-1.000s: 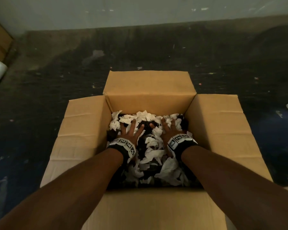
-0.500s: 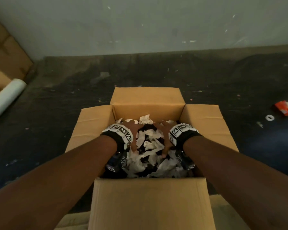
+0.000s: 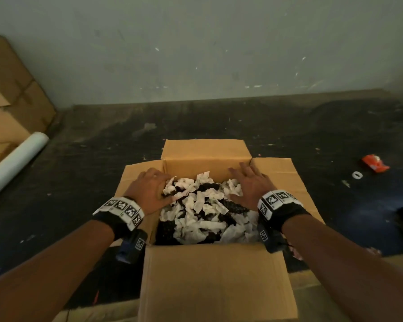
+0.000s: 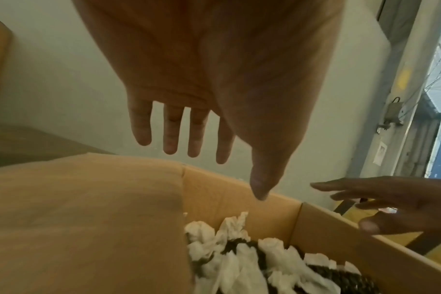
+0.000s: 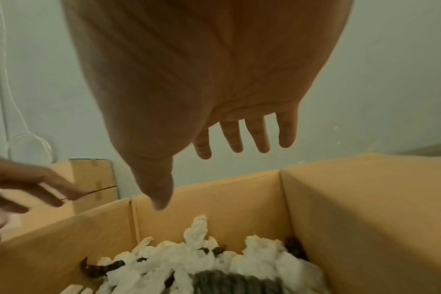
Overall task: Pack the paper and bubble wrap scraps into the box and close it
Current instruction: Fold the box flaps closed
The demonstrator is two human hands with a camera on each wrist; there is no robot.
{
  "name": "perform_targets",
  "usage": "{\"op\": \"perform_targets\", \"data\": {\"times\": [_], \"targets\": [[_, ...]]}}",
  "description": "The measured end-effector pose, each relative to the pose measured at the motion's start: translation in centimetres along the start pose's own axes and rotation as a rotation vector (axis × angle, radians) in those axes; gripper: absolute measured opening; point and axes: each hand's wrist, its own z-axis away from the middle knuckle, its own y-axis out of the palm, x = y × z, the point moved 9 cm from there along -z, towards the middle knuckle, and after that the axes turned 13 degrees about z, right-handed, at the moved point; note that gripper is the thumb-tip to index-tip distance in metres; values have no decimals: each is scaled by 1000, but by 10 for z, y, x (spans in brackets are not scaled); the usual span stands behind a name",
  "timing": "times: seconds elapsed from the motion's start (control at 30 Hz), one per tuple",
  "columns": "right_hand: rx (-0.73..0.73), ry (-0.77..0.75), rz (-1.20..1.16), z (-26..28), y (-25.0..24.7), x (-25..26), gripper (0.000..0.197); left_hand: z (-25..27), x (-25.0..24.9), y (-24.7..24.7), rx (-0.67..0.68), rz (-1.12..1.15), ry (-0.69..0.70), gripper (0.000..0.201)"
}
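On the dark floor [image 3: 219, 122] near a pale wall [image 3: 196, 43] stands the cardboard box [image 3: 216, 282], its four flaps up or spread outward and its top uncovered. Crumpled white paper scraps [image 3: 203, 205] fill it nearly to the rim, mixed with dark bubble wrap scraps [image 3: 233, 206] that show between them. Both hands hover over the opening with fingers straight and spread, holding nothing. The left hand [image 3: 149, 189] is above the box's left edge, by the left flap [image 3: 135, 177]; the right hand [image 3: 251, 184] is above the right edge, by the right flap [image 3: 286, 173]. From the wrist views each palm faces down over the scraps with a gap below the fingertips. Each wrist carries a black band with square black-and-white markers. At far left, flattened cardboard [image 3: 12, 101] leans on the wall with a white roll [image 3: 16, 163] lying beside it. Off to the right, well apart from the box, lie an orange-red object [image 3: 374, 162] and a small white ring [image 3: 357, 175].
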Motion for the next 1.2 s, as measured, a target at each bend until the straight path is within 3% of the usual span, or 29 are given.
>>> {"op": "perform_targets", "data": {"times": [0.13, 0.2, 0.53, 0.63, 0.7, 0.8, 0.93, 1.03, 1.2], "targets": [[-16, 64, -6, 25, 4, -10, 94, 25, 34, 3, 30, -46, -94, 104], [1, 114, -7, 39, 9, -19, 95, 33, 49, 7, 42, -60, -130, 108], [143, 393, -155, 122, 87, -92, 87, 100, 134, 33, 22, 149, -444, 96], [173, 441, -287, 131, 106, -107, 85, 120, 130, 44, 27, 274, -472, 81], [113, 406, -351, 136, 108, -108, 90, 129, 122, 45, 0, 432, -560, 76], [8, 347, -376, 143, 100, -110, 87, 131, 109, 35, -110, 409, -546, 82], [166, 354, -287, 143, 98, -120, 86, 140, 92, 5, -287, 268, -458, 86], [139, 359, -275, 145, 89, -126, 92, 147, 73, -12, -365, 167, -378, 86], [133, 374, -224, 147, 70, -130, 101, 155, 38, -37, -497, 199, -305, 85]]}}
